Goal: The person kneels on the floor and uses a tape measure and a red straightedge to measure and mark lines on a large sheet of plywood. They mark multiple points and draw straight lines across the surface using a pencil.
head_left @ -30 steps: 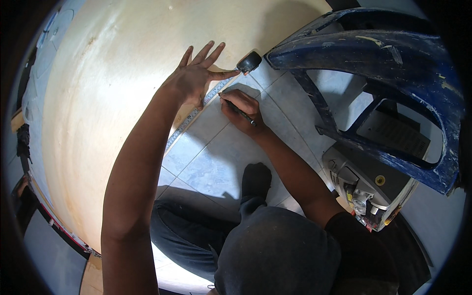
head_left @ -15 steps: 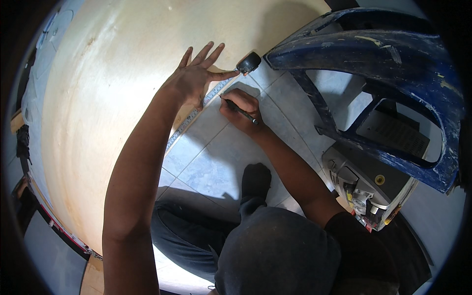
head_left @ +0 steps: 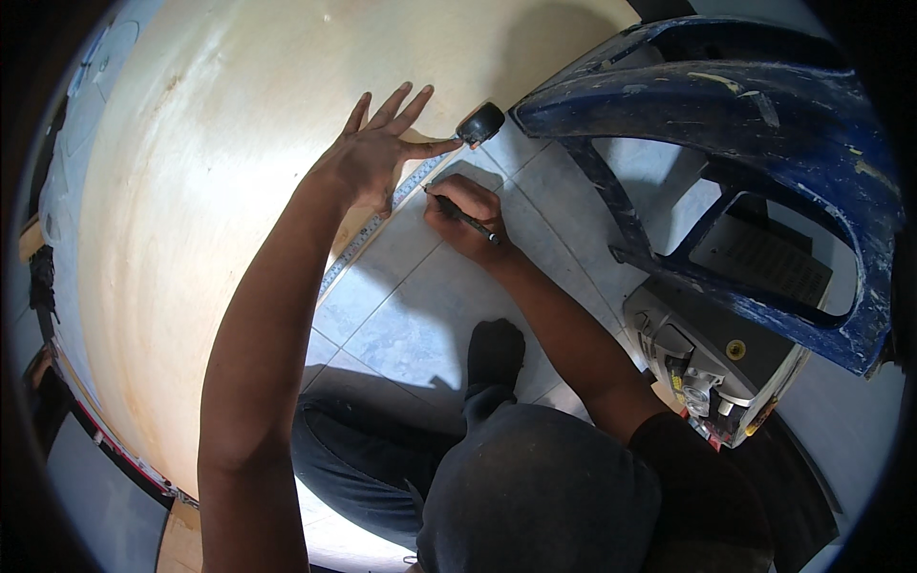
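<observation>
A pale wooden board (head_left: 191,191) fills the upper left. Along its edge runs a tape measure blade (head_left: 349,258), with the black tape case (head_left: 480,121) at the upper end. My left hand (head_left: 373,158) lies with fingers spread on the board, thumb reaching toward the case and its heel over the blade. Just right of the blade, my right hand (head_left: 463,220) grips a dark pen (head_left: 466,218), tip pointed at the board's edge.
A blue, paint-spattered plastic chair (head_left: 764,115) lies at the upper right, over a grey appliance (head_left: 712,353) with a yellow round fitting. Light tiled floor (head_left: 392,334) shows between my arms. My dark-socked foot (head_left: 495,353) and bent leg are below the board's edge.
The view has shifted very slightly. Both hands, the pen and the tape measure have stayed almost exactly where they were.
</observation>
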Action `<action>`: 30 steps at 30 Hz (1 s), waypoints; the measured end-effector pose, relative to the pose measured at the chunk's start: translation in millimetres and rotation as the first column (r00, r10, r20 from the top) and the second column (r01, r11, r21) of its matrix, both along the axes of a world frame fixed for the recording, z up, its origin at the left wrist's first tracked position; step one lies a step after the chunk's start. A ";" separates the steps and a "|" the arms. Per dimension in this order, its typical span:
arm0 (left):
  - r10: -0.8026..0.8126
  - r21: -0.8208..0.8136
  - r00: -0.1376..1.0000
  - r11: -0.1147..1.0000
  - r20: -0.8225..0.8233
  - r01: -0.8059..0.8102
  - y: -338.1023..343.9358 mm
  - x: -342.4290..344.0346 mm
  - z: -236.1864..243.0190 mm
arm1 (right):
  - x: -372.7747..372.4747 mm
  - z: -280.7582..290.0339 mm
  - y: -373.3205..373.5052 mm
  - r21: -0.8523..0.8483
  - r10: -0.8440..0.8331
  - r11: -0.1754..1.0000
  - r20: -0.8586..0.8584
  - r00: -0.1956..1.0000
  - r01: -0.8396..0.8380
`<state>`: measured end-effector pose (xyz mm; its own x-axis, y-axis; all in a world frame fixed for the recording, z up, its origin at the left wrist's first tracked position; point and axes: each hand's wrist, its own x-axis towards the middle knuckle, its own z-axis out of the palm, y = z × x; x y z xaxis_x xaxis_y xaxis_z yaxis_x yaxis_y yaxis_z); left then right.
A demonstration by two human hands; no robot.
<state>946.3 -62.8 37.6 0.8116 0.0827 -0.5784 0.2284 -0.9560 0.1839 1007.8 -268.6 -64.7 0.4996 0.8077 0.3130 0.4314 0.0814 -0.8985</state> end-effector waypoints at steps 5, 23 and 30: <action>-0.006 0.009 1.000 1.000 0.010 0.006 1.5 -2.0 -3.0 | -3.4 -0.6 2.4 0.036 -0.013 0.999 -0.025 1.000 0.013; -0.003 0.012 1.000 1.000 -0.004 0.003 -0.5 -0.2 3.5 | -3.6 0.3 2.0 0.018 -0.031 0.999 -0.022 0.999 0.031; -0.015 0.010 1.000 1.000 -0.010 0.016 1.9 -0.4 2.5 | -3.4 0.8 3.5 0.013 -0.032 0.999 -0.001 0.999 0.032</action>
<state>945.9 -60.9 40.1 0.8067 0.0757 -0.5861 0.2154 -0.9612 0.1723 1004.4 -265.1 -63.9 0.5255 0.7872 0.3228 0.4333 0.0789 -0.8978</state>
